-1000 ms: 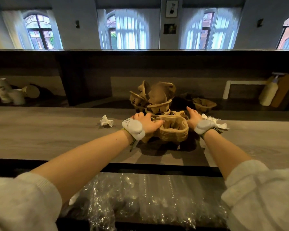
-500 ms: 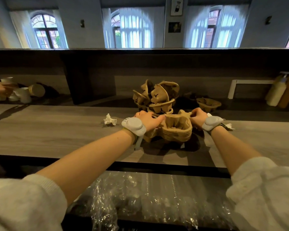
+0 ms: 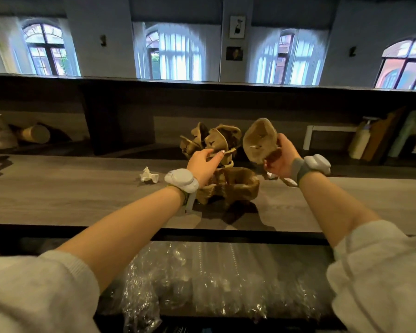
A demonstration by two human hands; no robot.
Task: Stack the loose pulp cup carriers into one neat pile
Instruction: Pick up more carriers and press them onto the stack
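A stack of brown pulp cup carriers [image 3: 235, 186] sits on the wooden counter [image 3: 70, 188] in the middle. Behind it lies a jumble of loose carriers [image 3: 209, 140], tilted at odd angles. My left hand [image 3: 203, 164] pinches the edge of one carrier in that jumble. My right hand [image 3: 280, 156] holds a single loose carrier [image 3: 258, 140] up in the air, right of the jumble, its cup side turned toward me.
A crumpled white paper [image 3: 149, 175] lies left of the stack. Paper cups [image 3: 0, 133] stand and lie at the far left. A pump bottle [image 3: 360, 140] and boards lean at the back right. Clear plastic wrap [image 3: 197, 280] fills the shelf below the counter edge.
Both hands have left the sides of the stack. The right hand now holds one carrier raised in the air; the left has reached back onto the loose jumble.
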